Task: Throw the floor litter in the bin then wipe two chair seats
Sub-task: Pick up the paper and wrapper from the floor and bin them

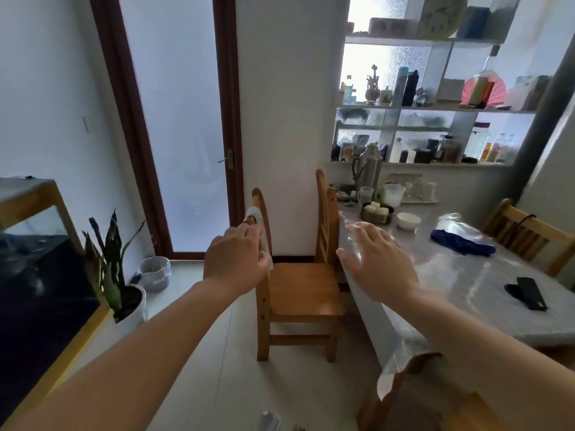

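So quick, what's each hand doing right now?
Left hand: closed on a white cloth by the chair back.
Right hand: open, empty, fingers spread over the table edge.

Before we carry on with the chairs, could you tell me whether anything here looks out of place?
Nothing looks spilled or broken. Two small things: a blue cloth lies crumpled on the table, and a pale cloth hangs on the chair back by the left hand.
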{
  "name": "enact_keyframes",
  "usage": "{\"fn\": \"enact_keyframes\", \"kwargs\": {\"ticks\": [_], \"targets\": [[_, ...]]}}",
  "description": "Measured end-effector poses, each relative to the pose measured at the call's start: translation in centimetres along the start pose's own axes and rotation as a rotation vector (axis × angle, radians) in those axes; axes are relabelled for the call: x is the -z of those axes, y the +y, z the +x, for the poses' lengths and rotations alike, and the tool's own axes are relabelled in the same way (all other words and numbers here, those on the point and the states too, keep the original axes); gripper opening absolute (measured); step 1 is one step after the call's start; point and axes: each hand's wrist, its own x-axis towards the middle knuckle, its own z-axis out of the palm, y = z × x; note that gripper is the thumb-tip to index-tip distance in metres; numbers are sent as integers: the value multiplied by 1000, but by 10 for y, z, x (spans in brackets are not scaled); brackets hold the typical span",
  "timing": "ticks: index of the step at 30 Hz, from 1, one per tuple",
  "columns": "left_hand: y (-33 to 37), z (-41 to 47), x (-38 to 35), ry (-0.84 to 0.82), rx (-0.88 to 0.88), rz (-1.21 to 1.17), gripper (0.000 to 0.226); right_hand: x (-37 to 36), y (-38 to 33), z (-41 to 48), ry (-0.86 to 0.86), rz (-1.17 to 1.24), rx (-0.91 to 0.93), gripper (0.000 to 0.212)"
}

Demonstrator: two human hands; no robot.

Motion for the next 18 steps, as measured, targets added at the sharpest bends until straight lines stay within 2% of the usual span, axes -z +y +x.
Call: {"fn": "enact_keyframes", "kwargs": {"ticks": [9, 18], "targets": [[-22, 89, -118, -89, 86, 65, 31, -92, 79, 101, -130, -36, 13, 55], [-37, 101, -231, -242, 100, 67, 28, -199, 124, 122, -299, 28, -35, 60]]}}
